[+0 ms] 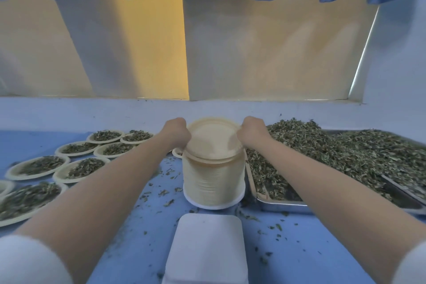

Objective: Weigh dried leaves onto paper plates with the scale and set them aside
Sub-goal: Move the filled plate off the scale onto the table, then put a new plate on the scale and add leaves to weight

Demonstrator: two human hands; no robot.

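A tall stack of cream paper plates (pixel 213 180) stands in the middle of the blue table. The top plate (pixel 212 139) is tilted up off the stack. My left hand (pixel 176 132) grips the left rim of it and my right hand (pixel 252 132) pinches the right rim. In front of the stack, near me, lies the white scale (pixel 206 246) with a bare platform. A heap of dried leaves (pixel 334 157) fills a metal tray (pixel 276 204) on the right.
Several paper plates with leaf portions (pixel 69 163) cover the table on the left. Loose leaf bits (pixel 161 191) are scattered over the blue surface. A metal scoop (pixel 402 193) lies in the tray at far right. A wall and blue curtain stand behind.
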